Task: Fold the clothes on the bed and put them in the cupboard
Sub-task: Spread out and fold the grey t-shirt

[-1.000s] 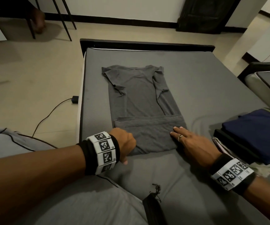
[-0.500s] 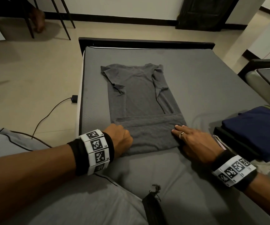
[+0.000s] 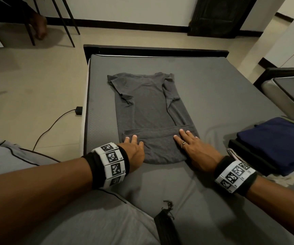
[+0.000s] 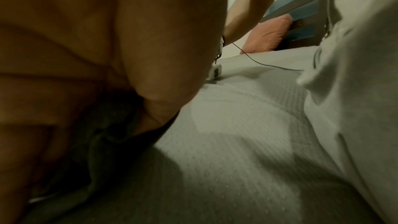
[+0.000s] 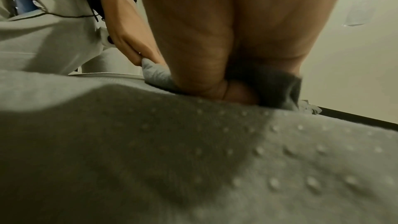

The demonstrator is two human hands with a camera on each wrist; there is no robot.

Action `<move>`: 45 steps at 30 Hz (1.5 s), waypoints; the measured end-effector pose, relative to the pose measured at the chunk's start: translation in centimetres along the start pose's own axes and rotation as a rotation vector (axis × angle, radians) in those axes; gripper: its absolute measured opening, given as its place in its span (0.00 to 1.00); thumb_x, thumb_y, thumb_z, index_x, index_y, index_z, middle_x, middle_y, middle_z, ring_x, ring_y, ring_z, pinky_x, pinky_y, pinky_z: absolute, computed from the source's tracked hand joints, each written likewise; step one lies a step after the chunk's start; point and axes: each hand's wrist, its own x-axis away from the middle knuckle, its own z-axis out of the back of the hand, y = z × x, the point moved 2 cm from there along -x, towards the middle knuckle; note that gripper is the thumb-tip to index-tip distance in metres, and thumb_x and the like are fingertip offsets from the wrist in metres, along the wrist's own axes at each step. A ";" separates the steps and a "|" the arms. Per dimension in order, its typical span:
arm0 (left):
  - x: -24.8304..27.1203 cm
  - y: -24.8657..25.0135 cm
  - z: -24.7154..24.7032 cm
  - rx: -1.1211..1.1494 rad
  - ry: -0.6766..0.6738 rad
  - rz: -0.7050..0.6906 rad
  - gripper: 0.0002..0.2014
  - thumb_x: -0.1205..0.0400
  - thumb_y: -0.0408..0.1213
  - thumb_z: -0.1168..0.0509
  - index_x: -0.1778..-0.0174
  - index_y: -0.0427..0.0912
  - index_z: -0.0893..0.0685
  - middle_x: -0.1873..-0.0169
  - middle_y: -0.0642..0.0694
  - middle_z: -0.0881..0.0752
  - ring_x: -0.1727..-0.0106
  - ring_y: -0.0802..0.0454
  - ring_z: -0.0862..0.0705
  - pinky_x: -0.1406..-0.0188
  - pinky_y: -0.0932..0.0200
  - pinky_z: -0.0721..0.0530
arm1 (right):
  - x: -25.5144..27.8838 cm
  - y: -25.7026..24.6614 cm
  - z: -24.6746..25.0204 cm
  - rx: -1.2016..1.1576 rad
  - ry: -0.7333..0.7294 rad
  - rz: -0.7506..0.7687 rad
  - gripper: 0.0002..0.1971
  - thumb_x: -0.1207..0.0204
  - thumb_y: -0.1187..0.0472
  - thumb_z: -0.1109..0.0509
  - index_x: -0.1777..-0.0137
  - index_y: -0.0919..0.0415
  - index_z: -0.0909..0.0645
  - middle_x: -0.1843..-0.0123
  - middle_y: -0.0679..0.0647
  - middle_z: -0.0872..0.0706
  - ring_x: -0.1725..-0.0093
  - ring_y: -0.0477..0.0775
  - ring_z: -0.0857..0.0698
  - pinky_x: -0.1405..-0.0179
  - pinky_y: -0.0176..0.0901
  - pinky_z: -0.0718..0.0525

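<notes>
Grey T-shirt (image 3: 148, 110): lies flat on the grey bed (image 3: 222, 96), neck end away from the person, both sleeves folded inward over the body. Its bottom part is turned up into a band across the near end.
Folded band (image 3: 158, 144): runs from one hand to the other; its upper edge makes a straight line across the shirt, and its near edge is rounded.
Left hand (image 3: 133, 151): at the left end of the band, fingers (image 3: 134, 137) laid on top of the cloth. In the right wrist view the thumb sits under the edge with cloth between thumb and fingers, so it pinches the band's corner.
Right hand (image 3: 194, 149): at the right end of the band, fingers (image 3: 182, 132) stretched over the cloth, a ring on one of them. In the right wrist view the thumb is tucked beneath the fold, so this hand also holds the cloth.
Left wrist view: mostly palm (image 4: 86, 57) in close-up with dark cloth under it; blurred, so finger detail is unclear.
Wristbands: each wrist wears a black band with white marker tiles (image 3: 113, 161).
Navy folded garment (image 3: 275, 144): on a small stack at the right edge of the bed, well apart from the shirt.
Second bed (image 3: 291, 96): to the right, only its corner in view.
Floor (image 3: 27, 89): pale tiles left of the bed, with a black cable and small adapter (image 3: 79, 110) just beside the bed frame.
Chair legs (image 3: 66, 18): dark, at the far left by the wall.
</notes>
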 end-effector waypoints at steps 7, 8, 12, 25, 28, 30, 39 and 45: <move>2.1 -2.3 4.1 0.195 0.041 -0.151 0.14 0.13 0.33 0.44 0.36 0.33 0.20 0.38 0.37 0.17 0.38 0.40 0.17 0.43 0.55 0.21 | 0.4 1.5 3.6 -0.095 0.029 0.062 0.25 0.17 0.55 0.39 0.19 0.53 0.26 0.21 0.58 0.23 0.26 0.59 0.20 0.27 0.50 0.24; 2.5 -2.5 4.7 0.224 0.010 -0.155 0.10 0.14 0.32 0.44 0.43 0.33 0.19 0.45 0.38 0.17 0.47 0.41 0.16 0.51 0.57 0.21 | 0.6 1.8 4.0 -0.119 0.043 0.076 0.20 0.19 0.58 0.35 0.28 0.51 0.19 0.31 0.55 0.14 0.35 0.58 0.15 0.37 0.46 0.19; 3.3 -3.2 6.0 0.344 -0.034 -0.185 0.11 0.19 0.29 0.41 0.68 0.40 0.25 0.70 0.45 0.24 0.69 0.47 0.27 0.70 0.58 0.29 | 1.8 1.8 5.6 -0.108 -0.073 0.035 0.08 0.24 0.66 0.34 0.60 0.51 0.25 0.60 0.55 0.15 0.63 0.56 0.20 0.63 0.42 0.32; 0.1 -6.4 5.5 0.672 -0.266 -0.128 0.11 0.19 0.26 0.39 0.66 0.41 0.21 0.67 0.44 0.19 0.70 0.50 0.21 0.68 0.58 0.18 | -0.2 4.0 9.2 -0.367 -0.166 0.028 0.05 0.23 0.63 0.29 0.58 0.51 0.16 0.61 0.47 0.11 0.64 0.43 0.14 0.64 0.39 0.15; -1.4 -8.8 5.8 0.821 -0.230 -0.005 0.12 0.17 0.28 0.41 0.42 0.35 0.17 0.47 0.36 0.14 0.52 0.36 0.11 0.52 0.42 0.09 | -3.7 6.0 9.8 -0.464 -0.103 0.023 0.10 0.21 0.67 0.31 0.53 0.50 0.14 0.57 0.50 0.09 0.61 0.48 0.11 0.61 0.43 0.12; -2.5 -10.4 6.6 0.852 -0.166 0.061 0.14 0.17 0.29 0.42 0.39 0.31 0.18 0.46 0.33 0.14 0.52 0.34 0.10 0.53 0.39 0.09 | -6.0 7.0 10.4 -0.501 -0.063 0.014 0.13 0.20 0.71 0.35 0.51 0.53 0.14 0.56 0.55 0.09 0.61 0.53 0.12 0.61 0.47 0.10; -7.5 -16.0 10.3 0.655 0.143 0.248 0.17 0.14 0.36 0.43 0.38 0.26 0.17 0.42 0.30 0.14 0.40 0.34 0.14 0.50 0.54 0.18 | -15.0 10.4 11.7 -0.471 0.081 -0.056 0.09 0.12 0.66 0.40 0.41 0.53 0.21 0.54 0.54 0.13 0.63 0.52 0.15 0.67 0.43 0.14; -11.1 -18.2 9.6 0.490 0.272 0.317 0.16 0.13 0.41 0.42 0.42 0.33 0.15 0.39 0.33 0.15 0.40 0.36 0.16 0.46 0.52 0.21 | -19.1 11.2 11.3 -0.411 0.144 -0.167 0.09 0.13 0.66 0.39 0.42 0.52 0.20 0.49 0.52 0.14 0.56 0.50 0.15 0.59 0.39 0.22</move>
